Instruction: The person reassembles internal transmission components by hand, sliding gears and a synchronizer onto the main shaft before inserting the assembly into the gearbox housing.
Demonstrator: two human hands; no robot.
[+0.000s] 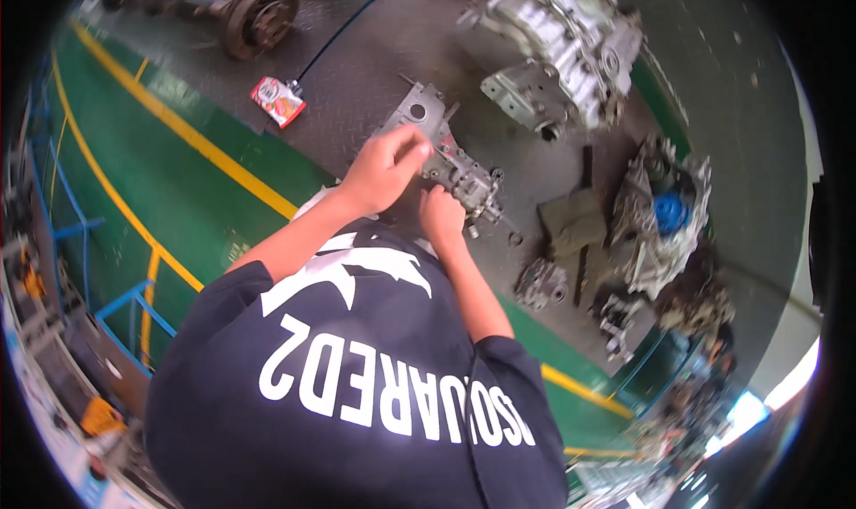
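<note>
A grey cast-metal mechanical part (469,184), with a flat plate, a round hole and several small fittings, lies on the dark worktop in front of me. My left hand (390,168) is over its left side, fingers curled in toward the thumb. Close to the near edge of the part is my right hand (442,213), its fingers folded down. Whatever either hand grips is hidden by the fingers. A small metal ring (515,239) rests to the right of the part.
A large gearbox casing (571,50) stands at the far right, and another casing with a blue piece (670,213) is beyond my right hand. A small metal unit (541,283) sits nearer. A red-and-white packet (278,102) and a rusty hub (260,17) are at left.
</note>
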